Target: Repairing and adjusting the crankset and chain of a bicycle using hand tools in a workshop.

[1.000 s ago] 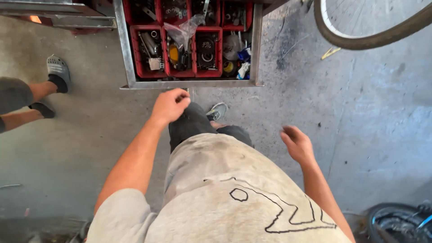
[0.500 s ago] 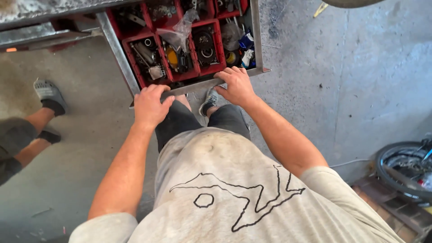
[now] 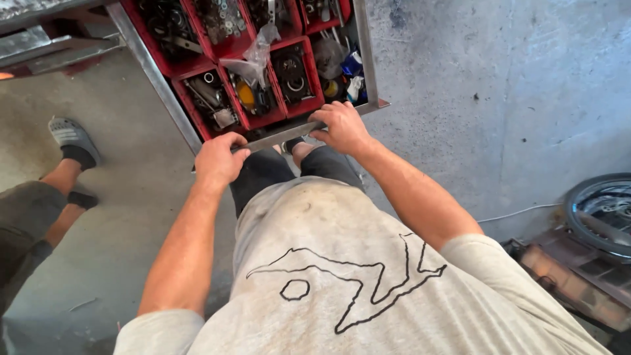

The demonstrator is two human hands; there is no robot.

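**Both hands on the front edge of a parts drawer**

From the head camera, looking down: the left hand and the right hand are both curled over the grey metal front rail of an open drawer, fingers wrapped on it, nothing else in either grip. The drawer stands just ahead of the person's knees, tilted across the upper part of the view.

A crumpled clear plastic bag lies over the middle dividers. A small blue and white package sits in the right-hand section.

The drawer is split by red trays holding dark metal parts, rings and washers; one tray has a yellow round piece.

To the left, another person's leg and grey sandal rest on the concrete floor. A wheel lies at the right.
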